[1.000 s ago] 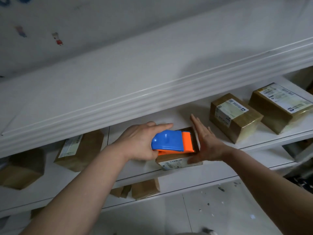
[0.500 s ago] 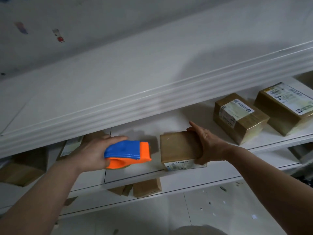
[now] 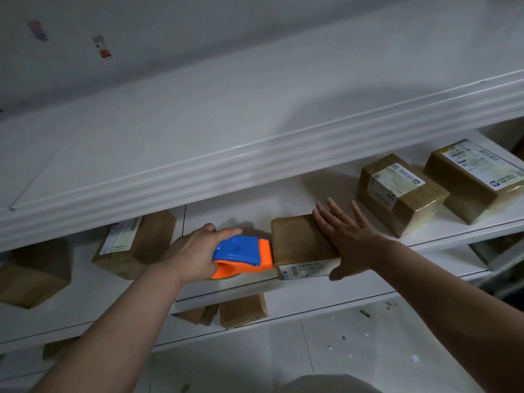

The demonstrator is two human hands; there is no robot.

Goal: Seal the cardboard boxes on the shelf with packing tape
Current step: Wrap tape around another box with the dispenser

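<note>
A small brown cardboard box (image 3: 297,242) with a white label on its front face sits at the front edge of the white middle shelf (image 3: 368,276). My left hand (image 3: 192,255) grips a blue and orange tape dispenser (image 3: 241,255), whose orange nose touches the box's left side. My right hand (image 3: 348,239) lies flat with spread fingers against the box's right side and top edge.
Two labelled taped boxes (image 3: 399,194) (image 3: 476,180) stand to the right on the same shelf. A labelled box (image 3: 133,245) and a darker box (image 3: 31,273) sit to the left. Smaller boxes (image 3: 241,310) lie on the lower shelf. The deep top shelf (image 3: 255,123) overhangs everything.
My left hand pulled the dispenser off the box to the left, then brought it back against the box's left side. My right hand gripped the box's right edge, then flattened with fingers spread.
</note>
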